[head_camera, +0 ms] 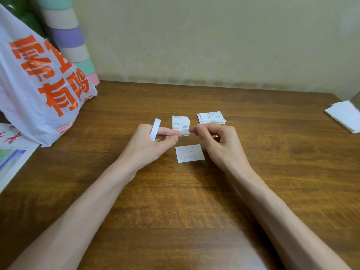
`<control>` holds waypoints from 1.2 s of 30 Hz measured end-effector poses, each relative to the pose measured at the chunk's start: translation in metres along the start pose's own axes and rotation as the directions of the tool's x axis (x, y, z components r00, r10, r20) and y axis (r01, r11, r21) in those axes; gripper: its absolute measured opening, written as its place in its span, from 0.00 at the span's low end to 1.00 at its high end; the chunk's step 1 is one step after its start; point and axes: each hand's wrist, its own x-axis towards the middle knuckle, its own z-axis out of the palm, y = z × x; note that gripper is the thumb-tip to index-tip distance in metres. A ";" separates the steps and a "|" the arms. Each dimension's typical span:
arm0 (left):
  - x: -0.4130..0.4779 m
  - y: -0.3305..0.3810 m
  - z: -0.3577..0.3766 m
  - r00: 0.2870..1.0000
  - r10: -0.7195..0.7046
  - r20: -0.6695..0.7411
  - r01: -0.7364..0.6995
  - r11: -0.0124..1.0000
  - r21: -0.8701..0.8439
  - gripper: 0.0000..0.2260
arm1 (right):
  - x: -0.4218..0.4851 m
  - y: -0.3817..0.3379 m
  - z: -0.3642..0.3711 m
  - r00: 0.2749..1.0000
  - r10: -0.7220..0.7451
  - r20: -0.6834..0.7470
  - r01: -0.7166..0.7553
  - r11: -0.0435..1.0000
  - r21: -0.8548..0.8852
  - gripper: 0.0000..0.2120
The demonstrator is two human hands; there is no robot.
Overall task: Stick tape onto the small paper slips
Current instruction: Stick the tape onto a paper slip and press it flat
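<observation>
The left hand point(155, 142) wears a narrow white roll of tape point(155, 129) like a ring on its outstretched forefinger. That fingertip and the thumb pinch one end of a short, greyish, translucent strip of tape point(185, 131). The right hand point(216, 142) has its fingers curled in, and its thumb and forefinger pinch the other end, so the strip spans the small gap between the two hands above the brown wooden table point(175, 211).

Just below that grip, nearer the person, a single small white printed paper slip point(190, 153) lies flat on the wood. Directly behind the grip and partly hidden by the strip sits a small stack of printed slips point(180, 121). A second stack of slips point(212, 117) lies beyond the right hand's knuckles.

Well to the left of the grip slumps a white plastic bag with orange lettering point(39, 84). Far to the right lies a folded white tissue point(344, 117).
</observation>
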 end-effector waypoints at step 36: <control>0.006 -0.009 0.004 0.987 0.137 0.088 -0.162 0.847 0.506 0.14 | -0.002 -0.016 -0.006 0.939 0.308 0.155 -0.265 0.932 -0.247 0.13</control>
